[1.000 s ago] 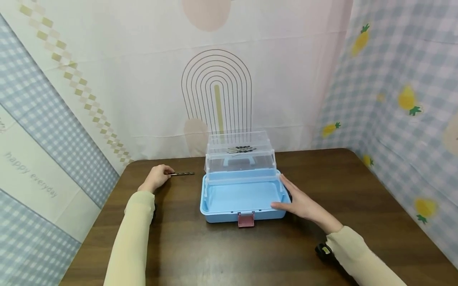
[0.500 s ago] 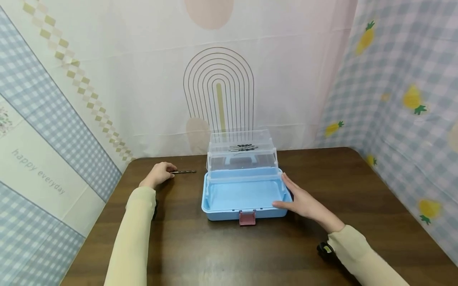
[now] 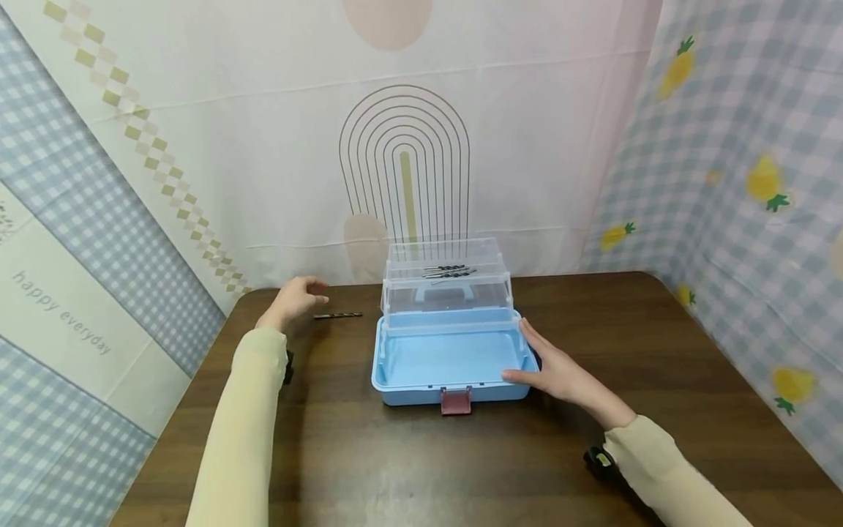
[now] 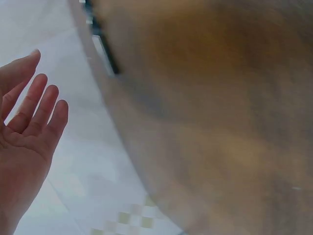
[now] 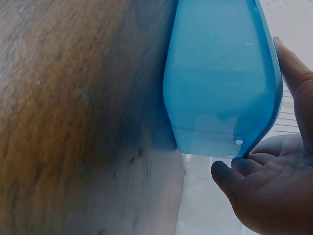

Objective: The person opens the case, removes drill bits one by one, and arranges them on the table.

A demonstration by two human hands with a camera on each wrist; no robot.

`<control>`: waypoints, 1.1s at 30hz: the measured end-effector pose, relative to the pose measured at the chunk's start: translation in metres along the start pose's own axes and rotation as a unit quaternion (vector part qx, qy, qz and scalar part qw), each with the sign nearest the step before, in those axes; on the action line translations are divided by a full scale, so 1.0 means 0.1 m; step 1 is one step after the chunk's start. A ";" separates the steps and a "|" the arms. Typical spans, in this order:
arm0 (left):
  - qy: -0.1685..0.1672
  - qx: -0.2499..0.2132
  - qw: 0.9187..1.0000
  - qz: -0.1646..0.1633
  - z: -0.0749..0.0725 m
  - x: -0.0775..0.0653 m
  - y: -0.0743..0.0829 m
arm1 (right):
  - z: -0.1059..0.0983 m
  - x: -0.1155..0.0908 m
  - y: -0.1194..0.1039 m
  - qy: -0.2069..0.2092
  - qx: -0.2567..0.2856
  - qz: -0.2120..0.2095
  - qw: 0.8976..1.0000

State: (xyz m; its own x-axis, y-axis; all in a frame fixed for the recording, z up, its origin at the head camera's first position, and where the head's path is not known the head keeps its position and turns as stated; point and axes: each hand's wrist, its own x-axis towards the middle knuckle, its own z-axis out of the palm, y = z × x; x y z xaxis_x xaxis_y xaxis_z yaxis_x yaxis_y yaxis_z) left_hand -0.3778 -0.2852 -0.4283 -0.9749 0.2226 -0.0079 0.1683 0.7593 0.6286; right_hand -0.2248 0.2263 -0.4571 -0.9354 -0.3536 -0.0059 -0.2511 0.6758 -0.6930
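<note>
Left hand (image 3: 294,300), fingers relaxed, hovers near a far-left drill bit (image 3: 339,315); right hand (image 3: 557,372) grips the blue toolbox (image 3: 410,397) at right.

Toolbox (image 3: 408,397) on table (image 3: 369,468), drill bit (image 3: 339,315) to left

Right wrist view crops blue box (image 5: 220,83), right hand (image 5: 276,181) at its end.
Drill bits (image 3: 449,272) above box's rear overlap, too small to count. Loose bit (image 4: 103,48) left of box runs off left wrist view's top edge; tabletop (image 4: 205,147) there blurred.
</note>
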 end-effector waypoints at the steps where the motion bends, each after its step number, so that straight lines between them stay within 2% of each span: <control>1: 0.003 -0.001 1.000 0.002 -0.02 0.02 0.05 | 0.00 0.00 0.00 0.000 -0.002 0.001 1.000; 10: 0.019 -0.020 0.999 0.024 -0.19 0.23 0.53 | 0.00 -0.01 -0.01 -0.001 0.006 0.002 1.000; 17: 0.029 -0.010 0.998 0.051 -0.22 0.35 0.90 | 0.00 -0.01 -0.02 0.001 0.009 -0.002 1.000; 22: 0.016 -0.003 0.997 0.072 -0.15 0.43 1.09 | 0.01 -0.01 -0.03 0.001 0.007 -0.003 1.000; 29: 0.009 -0.021 0.993 0.116 0.04 0.51 1.34 | 0.01 -0.02 -0.02 -0.001 0.007 0.002 1.000; 33: -0.008 -0.024 0.991 0.135 0.14 0.54 1.43 | 0.01 -0.01 -0.01 0.001 0.011 0.001 1.000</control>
State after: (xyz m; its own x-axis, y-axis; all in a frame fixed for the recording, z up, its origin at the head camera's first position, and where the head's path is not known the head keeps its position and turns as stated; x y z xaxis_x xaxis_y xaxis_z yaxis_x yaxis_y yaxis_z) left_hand -0.4046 -0.1556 -0.3494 -0.8931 0.4231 0.1527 0.4143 0.6415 0.6456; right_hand -0.2230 0.2252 -0.4572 -0.9364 -0.3510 -0.0067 -0.2433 0.6625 -0.7084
